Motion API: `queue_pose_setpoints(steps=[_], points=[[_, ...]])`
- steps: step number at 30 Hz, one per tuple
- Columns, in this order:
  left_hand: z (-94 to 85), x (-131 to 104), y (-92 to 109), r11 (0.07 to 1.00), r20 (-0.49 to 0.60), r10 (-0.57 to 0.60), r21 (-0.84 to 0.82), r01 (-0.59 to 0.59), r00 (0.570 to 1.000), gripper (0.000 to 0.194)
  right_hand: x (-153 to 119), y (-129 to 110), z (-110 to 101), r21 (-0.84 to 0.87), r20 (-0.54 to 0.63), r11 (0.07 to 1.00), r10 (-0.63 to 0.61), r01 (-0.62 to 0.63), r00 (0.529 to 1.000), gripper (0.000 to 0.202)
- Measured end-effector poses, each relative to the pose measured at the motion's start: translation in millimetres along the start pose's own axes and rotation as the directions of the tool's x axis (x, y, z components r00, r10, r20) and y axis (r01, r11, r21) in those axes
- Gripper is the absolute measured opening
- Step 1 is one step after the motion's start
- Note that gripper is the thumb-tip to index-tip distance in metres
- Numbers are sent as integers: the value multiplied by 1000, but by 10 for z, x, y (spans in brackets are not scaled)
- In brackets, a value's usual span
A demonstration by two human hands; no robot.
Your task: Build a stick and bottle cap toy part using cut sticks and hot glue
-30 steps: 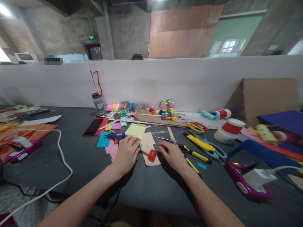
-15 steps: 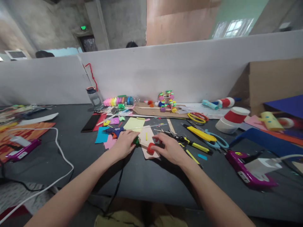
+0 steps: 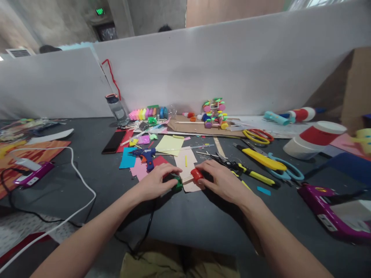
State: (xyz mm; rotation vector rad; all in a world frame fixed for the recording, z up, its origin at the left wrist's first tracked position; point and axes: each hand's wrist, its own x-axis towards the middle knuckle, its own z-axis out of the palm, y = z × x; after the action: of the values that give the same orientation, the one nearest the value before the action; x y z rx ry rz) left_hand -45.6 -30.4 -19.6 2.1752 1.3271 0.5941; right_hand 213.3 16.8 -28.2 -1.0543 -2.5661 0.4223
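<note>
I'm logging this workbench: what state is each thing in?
Left hand, grip closed on green piece
Right hand, grip closed on red piece
Glue gun, lying on its side
Phone, flat, screen dark
Bottle, standing
Blue-handled scissors, blade opening unclear
Left power strip, plug in
Exit sign, lit

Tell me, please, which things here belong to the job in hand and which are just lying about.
Seemingly in the job:
- green piece, at the left hand
- red piece, at the right hand
- wooden stick between them

Probably just lying about:
- phone
- water bottle
- blue scrap
</note>
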Motion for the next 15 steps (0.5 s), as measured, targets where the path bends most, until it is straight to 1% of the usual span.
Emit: queue_pose_setpoints(steps=[4,9,15], points=[[-68,107,-36,986,35,77,-149,-71,996,26,15,8,13,9,6,1000,-1,1,1000,26],[-130,265,-81,955,105,195,-249,-164,975,18,23,21,29,12,4,1000,0,0,1000,26],[-143,350,-164,934,121,231,-305,-185,965,13,17,11,27,13,10,1000,13,-14,1000,28]])
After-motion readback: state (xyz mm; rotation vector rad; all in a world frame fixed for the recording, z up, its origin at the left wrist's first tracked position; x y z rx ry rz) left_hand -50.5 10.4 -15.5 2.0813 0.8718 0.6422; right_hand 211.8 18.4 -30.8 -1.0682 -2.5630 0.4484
